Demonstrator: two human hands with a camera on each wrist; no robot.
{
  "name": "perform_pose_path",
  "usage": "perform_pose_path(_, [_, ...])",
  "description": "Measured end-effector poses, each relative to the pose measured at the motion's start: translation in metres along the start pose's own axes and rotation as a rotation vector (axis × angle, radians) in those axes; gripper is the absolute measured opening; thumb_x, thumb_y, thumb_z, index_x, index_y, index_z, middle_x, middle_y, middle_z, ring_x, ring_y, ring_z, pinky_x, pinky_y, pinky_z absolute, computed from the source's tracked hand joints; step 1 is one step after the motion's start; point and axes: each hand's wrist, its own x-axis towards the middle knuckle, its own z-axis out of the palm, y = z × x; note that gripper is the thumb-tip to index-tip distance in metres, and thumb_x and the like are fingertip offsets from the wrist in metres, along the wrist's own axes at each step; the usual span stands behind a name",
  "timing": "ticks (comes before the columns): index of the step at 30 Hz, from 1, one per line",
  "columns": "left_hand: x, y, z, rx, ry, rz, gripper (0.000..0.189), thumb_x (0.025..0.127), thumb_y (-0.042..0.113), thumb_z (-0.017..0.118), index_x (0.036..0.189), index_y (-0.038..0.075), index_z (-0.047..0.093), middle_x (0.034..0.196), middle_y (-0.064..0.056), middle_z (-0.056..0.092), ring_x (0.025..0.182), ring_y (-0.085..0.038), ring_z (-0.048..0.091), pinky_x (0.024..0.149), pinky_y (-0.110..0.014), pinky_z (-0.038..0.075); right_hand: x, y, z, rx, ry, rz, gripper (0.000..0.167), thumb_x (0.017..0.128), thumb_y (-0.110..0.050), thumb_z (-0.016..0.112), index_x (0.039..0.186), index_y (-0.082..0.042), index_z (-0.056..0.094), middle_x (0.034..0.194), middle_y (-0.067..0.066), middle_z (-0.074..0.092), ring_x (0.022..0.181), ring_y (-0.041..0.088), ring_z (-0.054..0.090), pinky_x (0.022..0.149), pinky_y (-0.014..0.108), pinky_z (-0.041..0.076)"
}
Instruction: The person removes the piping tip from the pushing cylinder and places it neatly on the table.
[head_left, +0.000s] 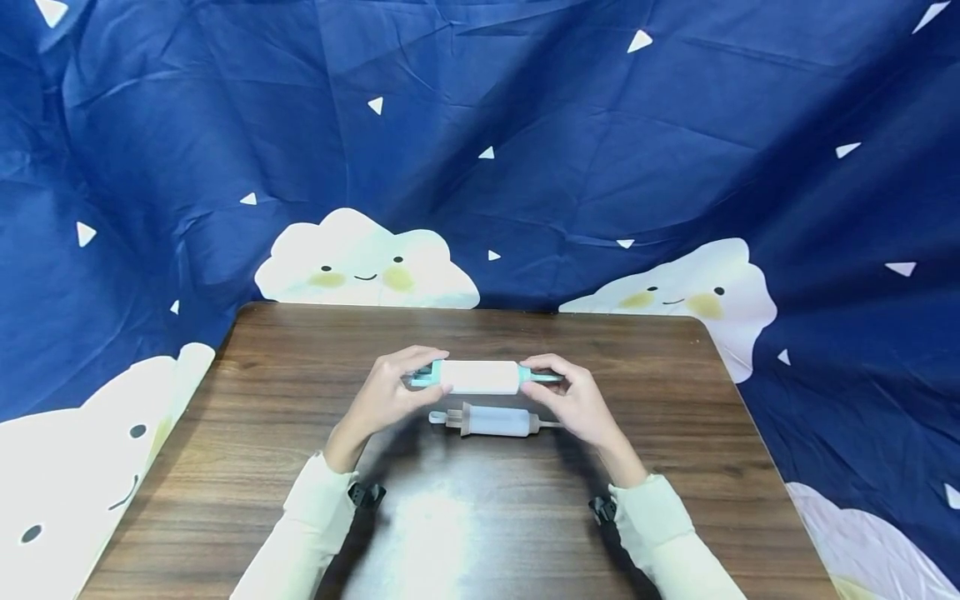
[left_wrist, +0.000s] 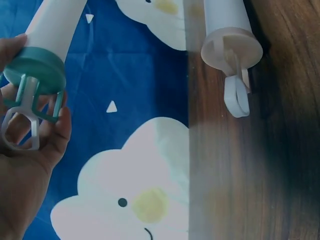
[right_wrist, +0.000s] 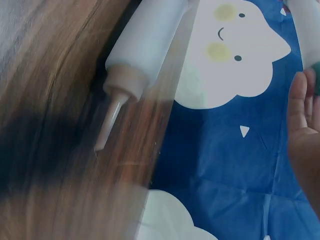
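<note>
A large syringe with a white barrel [head_left: 478, 377] and teal ends is held level above the table by both hands. My left hand [head_left: 384, 393] grips its teal collar [left_wrist: 37, 70], thumb and fingers on either side; a pale pull ring [left_wrist: 21, 130] sticks out there. My right hand [head_left: 576, 402] pinches the teal nozzle end, which is mostly cut off in the right wrist view. A second syringe [head_left: 498, 422] with a pale barrel and beige ends lies just nearer to me. Its beige nozzle [right_wrist: 111, 117] points right, and its white ring [left_wrist: 236, 97] faces left.
The brown wooden table [head_left: 300, 517] has a bright glare patch near its front. Behind and beside it hangs a blue cloth [head_left: 525, 100] with white clouds and triangles. A small black device [head_left: 367, 495] sits at each wrist.
</note>
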Motion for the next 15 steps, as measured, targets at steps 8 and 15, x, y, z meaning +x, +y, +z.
perform_pose_path(8, [0.0010, 0.0004, -0.0023, -0.022, 0.023, 0.019, 0.045, 0.081, 0.015, 0.084, 0.124, 0.007, 0.073, 0.117, -0.010, 0.072, 0.103, -0.021, 0.068, 0.083, -0.037, 0.056, -0.0013, 0.0021, -0.0011, 0.083, 0.006, -0.022, 0.043, 0.088, 0.009, 0.073, 0.129, 0.005, 0.063, 0.120, 0.026, 0.066, 0.098, 0.015, 0.069, 0.081, 0.031, 0.059])
perform_pose_path(15, [0.0013, 0.0010, -0.0009, -0.052, 0.054, 0.029, 0.049, 0.076, 0.008, 0.088, 0.122, 0.002, 0.072, 0.116, -0.015, 0.072, 0.102, -0.026, 0.067, 0.083, -0.036, 0.055, 0.0000, 0.0029, -0.0037, 0.147, -0.025, 0.026, 0.025, 0.098, 0.004, 0.062, 0.122, 0.011, 0.062, 0.103, 0.023, 0.069, 0.081, 0.028, 0.073, 0.076, 0.040, 0.061])
